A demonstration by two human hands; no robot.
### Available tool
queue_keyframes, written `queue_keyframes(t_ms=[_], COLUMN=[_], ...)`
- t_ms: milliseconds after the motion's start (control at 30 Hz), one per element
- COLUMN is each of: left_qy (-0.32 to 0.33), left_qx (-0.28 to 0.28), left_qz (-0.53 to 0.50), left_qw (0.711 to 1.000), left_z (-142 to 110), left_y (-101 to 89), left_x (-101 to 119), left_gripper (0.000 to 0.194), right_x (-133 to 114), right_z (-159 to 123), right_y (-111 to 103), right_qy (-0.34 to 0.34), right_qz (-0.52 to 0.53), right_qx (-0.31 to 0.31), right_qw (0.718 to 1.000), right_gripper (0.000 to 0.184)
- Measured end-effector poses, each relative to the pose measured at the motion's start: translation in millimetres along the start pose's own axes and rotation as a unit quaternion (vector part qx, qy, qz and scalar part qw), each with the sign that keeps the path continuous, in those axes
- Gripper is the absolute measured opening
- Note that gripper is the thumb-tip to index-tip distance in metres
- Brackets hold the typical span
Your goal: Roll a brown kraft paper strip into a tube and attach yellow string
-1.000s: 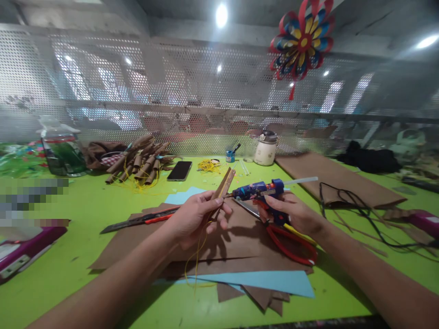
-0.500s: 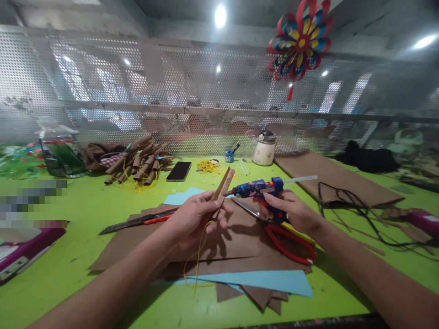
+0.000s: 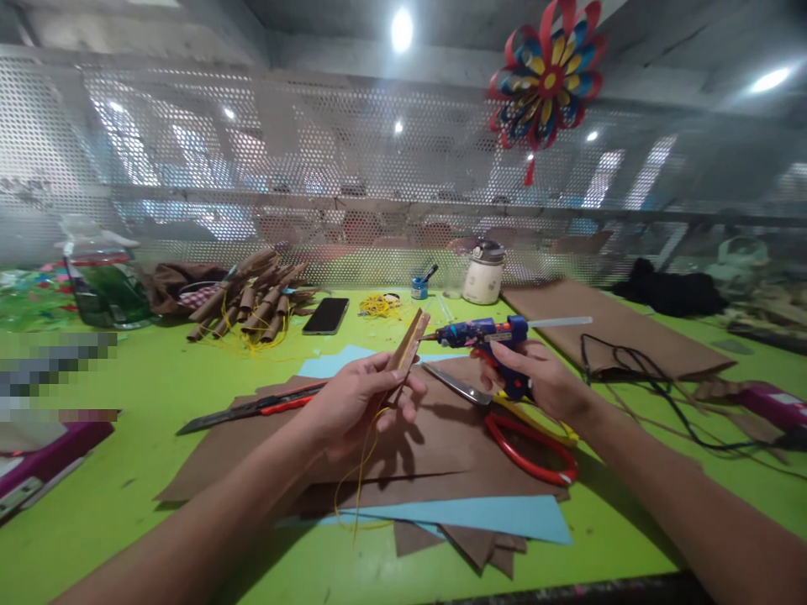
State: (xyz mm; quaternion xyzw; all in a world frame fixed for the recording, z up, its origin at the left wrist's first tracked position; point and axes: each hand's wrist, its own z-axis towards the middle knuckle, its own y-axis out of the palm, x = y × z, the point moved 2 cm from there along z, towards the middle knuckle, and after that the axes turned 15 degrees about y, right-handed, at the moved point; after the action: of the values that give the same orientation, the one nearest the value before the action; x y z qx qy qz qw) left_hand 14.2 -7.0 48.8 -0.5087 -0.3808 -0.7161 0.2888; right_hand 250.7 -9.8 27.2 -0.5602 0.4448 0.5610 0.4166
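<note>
My left hand (image 3: 362,395) is closed on a folded strip of brown paper (image 3: 408,349), with yellow string (image 3: 361,483) hanging below the fingers. In my right hand (image 3: 535,374) is a blue glue gun (image 3: 482,334), a clear glue stick (image 3: 561,322) poking out of its back. Its nozzle points left and lies at or close to the strip's right edge; I cannot tell whether they touch. Under the hands are red-handled scissors (image 3: 530,454), a utility knife (image 3: 252,405) and sheets of brown paper (image 3: 435,437). Light blue paper (image 3: 504,514) shows below them.
Rolled brown paper tubes (image 3: 252,298) with yellow string lie back left, beside a phone (image 3: 326,316). A blue paint jar (image 3: 419,287) and a white flask (image 3: 484,273) stand at the back. A black cord (image 3: 656,378) and a large brown sheet (image 3: 611,328) are on the right.
The glue gun has moved slightly up along the strip, and its nozzle now sits nearer the strip's top end. The left hand holds the strip almost still. The view has shifted a little.
</note>
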Motion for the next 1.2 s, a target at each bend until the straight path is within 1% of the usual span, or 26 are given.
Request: queue_keyframes(t_ms=[100, 200, 433, 600, 767, 1000, 1200], left_qy=[0.0, -0.004, -0.001, 0.011, 0.004, 0.003, 0.007], left_qx=[0.008, 0.013, 0.023, 0.019, 0.037, 0.033, 0.035], left_qz=[-0.002, 0.005, 0.013, 0.004, -0.021, -0.029, -0.014], left_qw=[1.0, 1.0, 1.0, 1.0, 0.999, 0.999, 0.999], left_z=[0, 0, 0, -1, -2, -1, -1], left_y=[0.4, 1.0, 2.8, 3.9, 4.8, 3.6, 3.2], left_x=[0, 1, 2, 2, -1, -3, -1], left_gripper=[0.009, 0.009, 0.005, 0.006, 0.011, 0.007, 0.009], right_x=[0, 0, 1, 4, 3, 1, 4], right_z=[0, -1, -5, -3, 0, 3, -1], right_y=[0, 6, 15, 17, 14, 3, 13], right_qy=[-0.009, -0.016, 0.004, 0.011, 0.019, -0.015, 0.002], right_qz=[0.024, 0.03, -0.011, 0.012, 0.056, 0.061, 0.063], right_qx=[-0.003, -0.022, -0.036, -0.04, -0.021, -0.006, -0.043], right_qw=[1.0, 0.999, 0.999, 0.999, 0.998, 0.998, 0.997], right_gripper=[0.024, 0.024, 0.026, 0.027, 0.025, 0.026, 0.025])
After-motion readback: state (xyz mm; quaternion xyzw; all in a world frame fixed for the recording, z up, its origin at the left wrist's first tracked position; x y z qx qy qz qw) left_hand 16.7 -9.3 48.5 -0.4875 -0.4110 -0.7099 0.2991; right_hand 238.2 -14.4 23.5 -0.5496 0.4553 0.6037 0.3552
